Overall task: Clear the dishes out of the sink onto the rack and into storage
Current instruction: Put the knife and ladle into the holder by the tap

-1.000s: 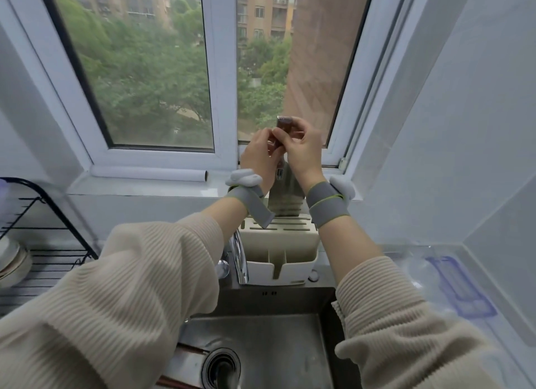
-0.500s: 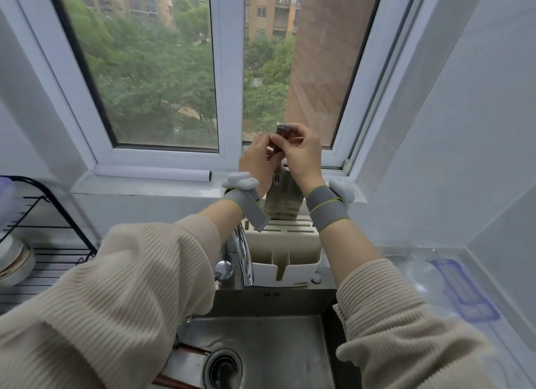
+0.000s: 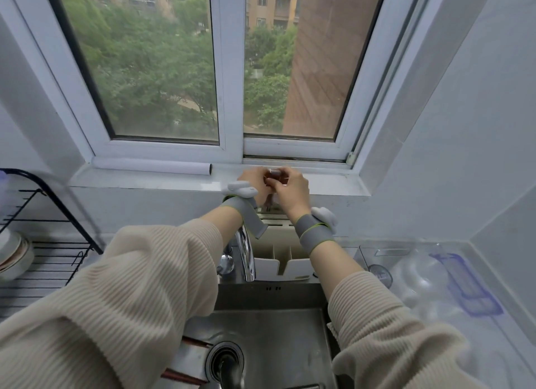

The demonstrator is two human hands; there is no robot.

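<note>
Knife (image 3: 274, 174) handle gripped by both hands (image 3: 278, 185) together, blade nearly seated in the holder (image 3: 278, 258); chopsticks (image 3: 191, 342) remain in the sink (image 3: 278, 345).

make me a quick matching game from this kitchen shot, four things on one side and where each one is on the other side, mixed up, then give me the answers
Things:
1. knife handle
2. paper roll
3. stacked bowls
4. clear container with the blue lid clip

Places:
A. on the black wire rack, far left
B. on the counter to the right of the sink
C. lying along the window sill
D. gripped by the left hand and right hand above the slotted knife block

Pairs: 1-D, 2-C, 3-A, 4-B
</note>
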